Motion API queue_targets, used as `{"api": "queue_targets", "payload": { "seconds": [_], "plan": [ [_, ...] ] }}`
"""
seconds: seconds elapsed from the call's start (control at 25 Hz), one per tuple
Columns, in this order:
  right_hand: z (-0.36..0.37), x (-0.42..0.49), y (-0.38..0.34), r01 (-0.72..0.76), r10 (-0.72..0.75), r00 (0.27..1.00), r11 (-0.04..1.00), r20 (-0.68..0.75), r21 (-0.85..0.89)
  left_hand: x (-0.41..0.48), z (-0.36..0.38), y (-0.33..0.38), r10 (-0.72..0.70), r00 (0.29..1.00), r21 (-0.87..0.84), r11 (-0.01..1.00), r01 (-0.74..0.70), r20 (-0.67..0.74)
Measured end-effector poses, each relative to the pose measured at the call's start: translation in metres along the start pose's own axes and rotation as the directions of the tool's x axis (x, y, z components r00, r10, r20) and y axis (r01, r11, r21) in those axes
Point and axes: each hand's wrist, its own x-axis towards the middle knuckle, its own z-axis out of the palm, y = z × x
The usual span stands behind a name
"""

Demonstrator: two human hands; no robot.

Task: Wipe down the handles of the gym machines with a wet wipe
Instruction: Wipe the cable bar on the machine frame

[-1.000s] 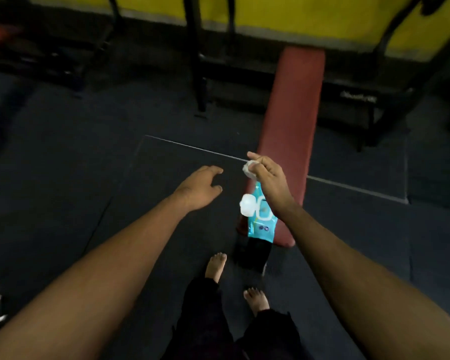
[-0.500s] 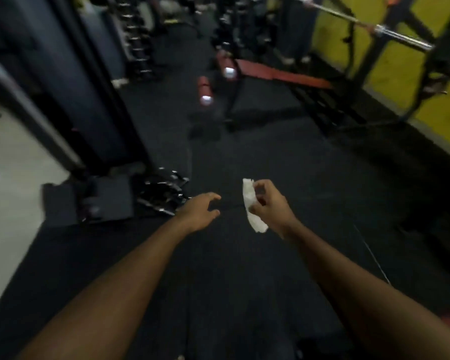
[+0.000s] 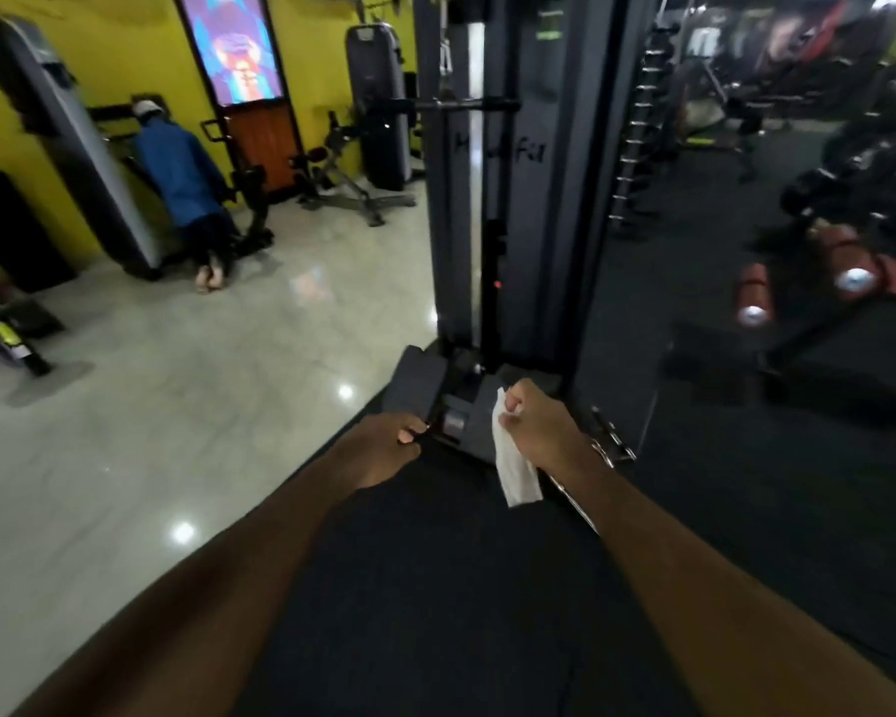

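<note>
My right hand (image 3: 539, 432) pinches a white wet wipe (image 3: 513, 468) that hangs down from its fingers. My left hand (image 3: 384, 447) hangs in front of me with fingers loosely curled and nothing in it. Both hands are just short of the base of a tall grey cable machine (image 3: 487, 199). A metal bar handle (image 3: 611, 442) lies on the floor by the machine's base, right of my right hand. A black horizontal bar (image 3: 461, 103) crosses the machine high up.
Black rubber matting (image 3: 435, 587) lies under me; glossy pale tiles (image 3: 177, 380) spread to the left. A person in blue (image 3: 177, 173) bends at a machine by the yellow wall. Red roller pads (image 3: 756, 292) and a dumbbell rack (image 3: 637, 147) stand to the right.
My view has swung left from the red bench and wipes packet to the cable machine. The wipe stays pinched in my right hand; my left hand's fingers have curled in.
</note>
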Motion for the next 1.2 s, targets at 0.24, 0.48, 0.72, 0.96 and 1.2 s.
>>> {"api": "queue_targets", "payload": {
  "seconds": [0.24,0.48,0.72,0.96,1.2],
  "plan": [
    [0.066,0.133,-0.102,0.192,-0.189,0.981,0.979,-0.043,0.071,0.078,-0.113,-0.08,-0.023,0.978,0.007,1.0,0.026,-0.208],
    [0.104,0.303,-0.157,0.313,-0.285,0.922,0.947,-0.262,0.069,0.222,-0.217,-0.11,0.066,0.901,0.094,0.995,-0.028,-0.428],
    [0.086,0.464,-0.241,0.369,-0.272,0.871,0.912,-0.409,0.178,0.382,-0.327,-0.087,0.211,0.76,0.142,0.977,-0.157,-0.614],
    [0.079,0.576,-0.287,0.492,-0.279,0.715,0.852,-0.641,0.179,0.512,-0.403,-0.08,0.389,0.61,0.282,0.921,-0.269,-0.69],
    [0.093,0.66,-0.329,0.567,-0.32,0.437,0.823,-0.84,-0.018,0.6,-0.447,-0.106,0.559,0.543,0.323,0.82,-0.472,-0.626]
  ]
}}
